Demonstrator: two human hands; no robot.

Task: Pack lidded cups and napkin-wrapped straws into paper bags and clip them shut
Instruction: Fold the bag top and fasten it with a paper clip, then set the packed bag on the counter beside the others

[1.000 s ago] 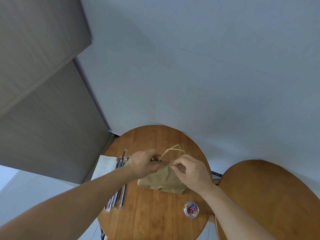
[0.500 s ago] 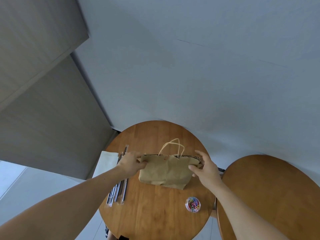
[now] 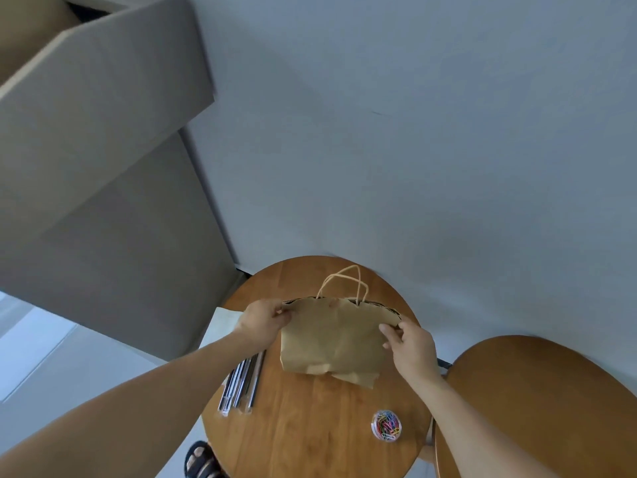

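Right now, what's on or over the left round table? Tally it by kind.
paper bag: 1
tub of paper clips: 1
bundle of wrapped straws: 1 (single straws too bunched to count)
white napkin pile: 1
Total: 4

The paper bag (image 3: 332, 339) hides its contents behind its front panel, the left arm (image 3: 172, 384) covers part of the napkin (image 3: 223, 320) and the straws' (image 3: 241, 384) far ends, and the picture's edges cut off the second table (image 3: 537, 408) and a sandalled foot (image 3: 201, 460).
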